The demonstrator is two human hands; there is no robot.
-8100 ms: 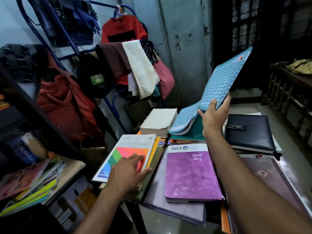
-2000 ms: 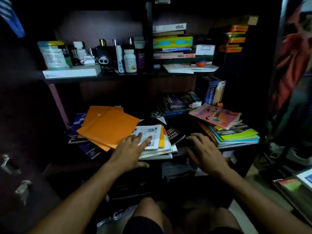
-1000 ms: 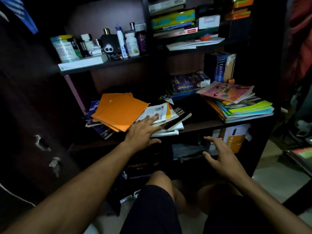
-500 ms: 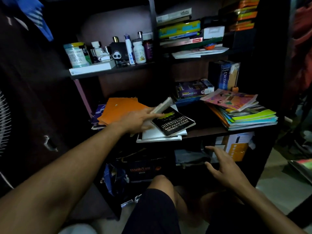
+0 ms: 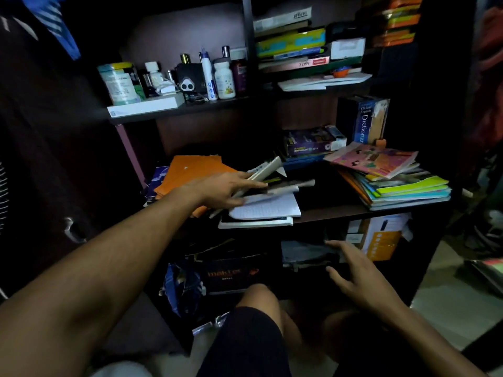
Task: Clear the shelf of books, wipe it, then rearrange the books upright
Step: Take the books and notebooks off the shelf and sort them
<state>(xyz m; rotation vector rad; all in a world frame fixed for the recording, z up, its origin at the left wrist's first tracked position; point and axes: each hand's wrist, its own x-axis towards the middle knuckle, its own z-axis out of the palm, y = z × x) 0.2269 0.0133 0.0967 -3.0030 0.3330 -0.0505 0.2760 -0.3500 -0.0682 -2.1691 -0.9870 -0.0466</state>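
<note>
- The blue book standing at the back of the shelf says "Oxford English Dictionary" on its spine.
- A flat book high up says "target", upside down. A red and white one under it says "MARK".
- A dark box below the shelf has orange letters, too blurry to read.
- The left hand reaches into the shelf. Its fingers are curled around some thin books, tipping them up on edge.
- Under them lies an open notebook with lined white pages, on more flat books.
- Orange folders lie just beside the left hand.
- A pile of bright books, pink on top, lies flat on the right of the shelf.
- The right hand hangs below the shelf, fingers spread apart, holding nothing.
</note>
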